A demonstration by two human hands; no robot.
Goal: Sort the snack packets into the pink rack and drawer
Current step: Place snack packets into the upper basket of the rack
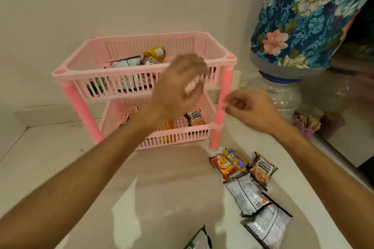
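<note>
A pink two-tier rack [66, 72] stands on the white counter against the wall. Its top basket holds several packets, among them a yellow one [155, 52]. A salted peanuts packet [194, 117] and an orange packet [169, 125] lie in the lower basket. My left hand [178, 85], blurred, hangs in front of the top basket's front wall with its fingers loosely apart and nothing in it. My right hand [249, 109] hovers beside the rack's front right leg, fingers curled with nothing in them. Loose packets lie on the counter at the right: red [221, 166], yellow-purple [236, 158], salted peanuts [262, 170], two silver [245, 196].
A water bottle under a floral cover [299, 16] stands right of the rack on a clear dispenser base [283, 95]. A purple cup of wooden sticks [307, 125] sits beside it. A green-and-silver packet [199, 239] lies at the near edge. The counter steps down at left.
</note>
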